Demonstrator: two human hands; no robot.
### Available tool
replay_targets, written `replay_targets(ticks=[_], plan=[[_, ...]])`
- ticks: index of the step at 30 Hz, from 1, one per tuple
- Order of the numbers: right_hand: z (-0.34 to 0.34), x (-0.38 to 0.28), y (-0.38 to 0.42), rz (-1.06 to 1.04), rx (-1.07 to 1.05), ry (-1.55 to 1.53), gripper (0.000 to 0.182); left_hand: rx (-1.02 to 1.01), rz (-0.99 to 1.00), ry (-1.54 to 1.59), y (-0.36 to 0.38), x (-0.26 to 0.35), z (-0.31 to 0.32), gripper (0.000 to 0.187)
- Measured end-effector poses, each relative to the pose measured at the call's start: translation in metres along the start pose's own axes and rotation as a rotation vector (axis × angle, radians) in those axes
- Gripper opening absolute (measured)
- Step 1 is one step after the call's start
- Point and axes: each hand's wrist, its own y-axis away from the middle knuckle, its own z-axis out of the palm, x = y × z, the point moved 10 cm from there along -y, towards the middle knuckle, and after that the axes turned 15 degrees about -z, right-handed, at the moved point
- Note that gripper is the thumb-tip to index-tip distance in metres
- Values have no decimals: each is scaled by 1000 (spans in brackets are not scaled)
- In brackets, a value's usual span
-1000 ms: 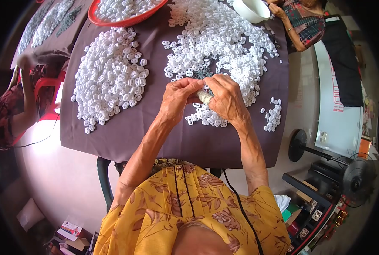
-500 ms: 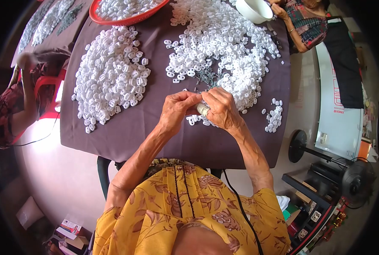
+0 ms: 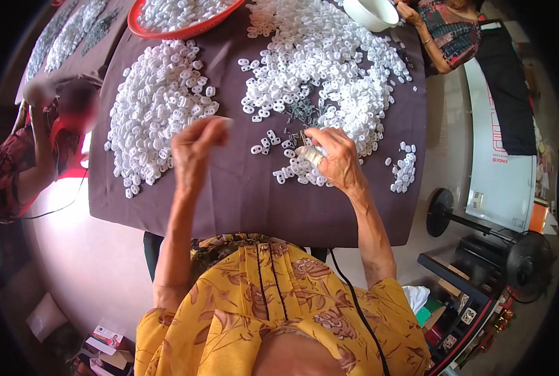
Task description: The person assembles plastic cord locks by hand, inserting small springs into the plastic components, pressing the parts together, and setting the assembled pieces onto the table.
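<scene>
My left hand [image 3: 195, 153] is pinched closed over the right edge of the left heap of small white plastic pieces with two holes [image 3: 160, 113]. A white plastic piece [image 3: 228, 123] shows at its fingertips, slightly blurred. Beside the other white heap [image 3: 354, 119], my right hand [image 3: 339, 164] is closed, its thumb wrapped in pale tape [image 3: 311, 155]. A thin pin-like piece [image 3: 302, 136] sticks up from its fingers. Small grey screw-like parts [image 3: 303, 113] lie just beyond that hand. A few loose white pieces [image 3: 265, 143] rest between my hands.
A red basket [image 3: 185, 32] of white pieces and a white bowl [image 3: 370, 15] stand at the table's far side. One co-worker's arm [image 3: 438, 53] is at upper right; another person [image 3: 31, 156] sits at left. A small white cluster [image 3: 405, 169] lies near the table's right edge.
My hands were together over the table; my left hand has moved left to the left heap with a white piece. My right hand stayed near the grey parts. Loose white pieces between them are now uncovered.
</scene>
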Motion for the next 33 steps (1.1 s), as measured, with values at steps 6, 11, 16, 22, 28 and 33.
replay_targets(ticks=[6, 11, 16, 22, 28, 33], plan=[[15, -15, 13, 13, -11, 43, 17, 324, 64, -286, -13, 10, -81, 17], [20, -33, 9, -27, 8, 13, 16, 511, 239, -766, -10, 30, -88, 18], [14, -43, 10, -30, 19, 16, 15, 540, 347, -800, 29, 64, -69, 20], [27, -43, 18, 19, 31, -27, 16, -310, 846, -11, 143, 165, 15, 11], [43, -56, 23, 43, -17, -97, 17, -892, 394, 538, 178, 212, 65, 18], [48, -59, 32, 38, -59, -78, 14, -853, -2, 640, 186, 209, 72, 15]])
